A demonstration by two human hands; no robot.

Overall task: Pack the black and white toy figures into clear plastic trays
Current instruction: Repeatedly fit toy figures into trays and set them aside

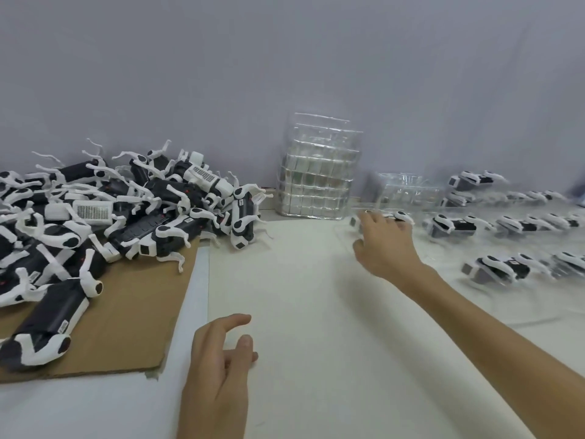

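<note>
- On the left, atop a brown cardboard sheet (126,327), lies a tangled heap of toy figures (126,210): four-legged, with black bodies and white legs and heads.
- At the back centre stands a tall stack of clear trays (316,172), with a lower stack (408,191) just beside it.
- Far right, packed figures (452,224) lie in blurred rows.
- The right hand (386,245) reaches over one figure (402,215); whether its fingers grip it cannot be told.
- The left hand (218,359) hovers over the white table (300,296), fingers loosely curled, holding nothing.
</note>
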